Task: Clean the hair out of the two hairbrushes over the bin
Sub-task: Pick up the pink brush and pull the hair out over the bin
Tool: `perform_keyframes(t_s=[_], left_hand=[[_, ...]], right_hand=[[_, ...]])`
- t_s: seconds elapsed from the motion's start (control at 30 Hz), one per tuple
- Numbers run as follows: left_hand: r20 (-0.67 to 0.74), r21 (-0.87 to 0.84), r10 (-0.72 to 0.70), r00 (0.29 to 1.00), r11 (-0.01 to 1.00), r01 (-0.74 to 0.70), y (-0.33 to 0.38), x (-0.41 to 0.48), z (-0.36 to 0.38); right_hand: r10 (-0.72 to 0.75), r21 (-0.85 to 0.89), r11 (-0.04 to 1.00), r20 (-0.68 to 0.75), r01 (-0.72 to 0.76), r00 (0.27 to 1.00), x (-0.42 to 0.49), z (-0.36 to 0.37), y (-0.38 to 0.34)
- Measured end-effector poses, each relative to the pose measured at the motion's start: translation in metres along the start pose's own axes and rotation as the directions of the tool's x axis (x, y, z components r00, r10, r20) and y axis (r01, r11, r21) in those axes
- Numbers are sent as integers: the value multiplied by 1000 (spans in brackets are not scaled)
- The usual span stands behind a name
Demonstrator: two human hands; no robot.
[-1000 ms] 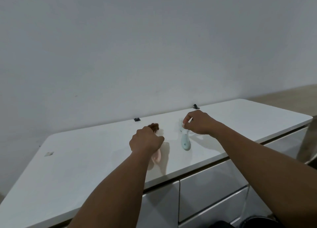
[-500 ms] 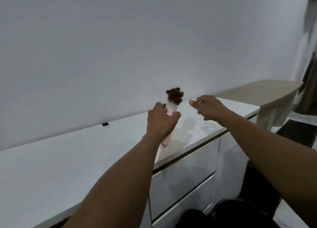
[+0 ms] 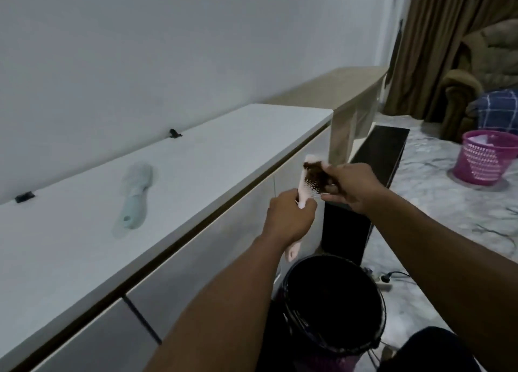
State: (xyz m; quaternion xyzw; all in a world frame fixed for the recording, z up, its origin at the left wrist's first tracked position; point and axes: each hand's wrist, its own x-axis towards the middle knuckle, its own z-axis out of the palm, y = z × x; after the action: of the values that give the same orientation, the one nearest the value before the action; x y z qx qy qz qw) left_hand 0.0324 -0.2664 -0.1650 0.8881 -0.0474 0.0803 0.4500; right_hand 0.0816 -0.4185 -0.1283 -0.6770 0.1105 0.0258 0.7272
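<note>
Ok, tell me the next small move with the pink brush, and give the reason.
Probably pull the right hand away from the bristles to strip the brown hair clump, then let it fall into the black bin. The left hand holds the pink brush by its handle above the bin's far rim, and the right hand's fingers are on the clump, which sits in the bristles.

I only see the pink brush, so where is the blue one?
In the head view, the light blue hairbrush lies flat on the white cabinet top, left of both hands, between two small black clips by the wall.
</note>
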Motion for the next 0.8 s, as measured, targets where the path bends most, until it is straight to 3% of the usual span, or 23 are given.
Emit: perform_keyframes(t_s=[0.2, 0.33, 0.43, 0.53, 0.6, 0.7, 0.8], left_hand=[[176, 47, -110, 978, 994, 103, -63, 5, 71], [274, 78, -191, 943, 981, 176, -104, 8, 115], [329, 148, -228, 917, 971, 188, -133, 12, 146], [370, 189, -275, 887, 957, 218, -158, 12, 175], [394, 200, -316, 863, 946, 255, -172, 12, 192], [443, 215, -361, 821, 931, 294, -191, 12, 212], [484, 299, -339, 807, 930, 212, -205, 9, 223]], right_hand=[[227, 61, 972, -27, -225, 974, 36, -33, 98], [286, 45, 958, -77, -283, 955, 50, -44, 154], [254, -67, 960, -192, -270, 948, 66, -58, 197], [82, -351, 917, -300, -190, 950, 80, -68, 236], [25, -442, 877, -352, -189, 936, 85, -71, 262], [118, -287, 924, -413, -252, 903, 92, -72, 296], [191, -243, 931, -313, -273, 930, 92, -70, 320]])
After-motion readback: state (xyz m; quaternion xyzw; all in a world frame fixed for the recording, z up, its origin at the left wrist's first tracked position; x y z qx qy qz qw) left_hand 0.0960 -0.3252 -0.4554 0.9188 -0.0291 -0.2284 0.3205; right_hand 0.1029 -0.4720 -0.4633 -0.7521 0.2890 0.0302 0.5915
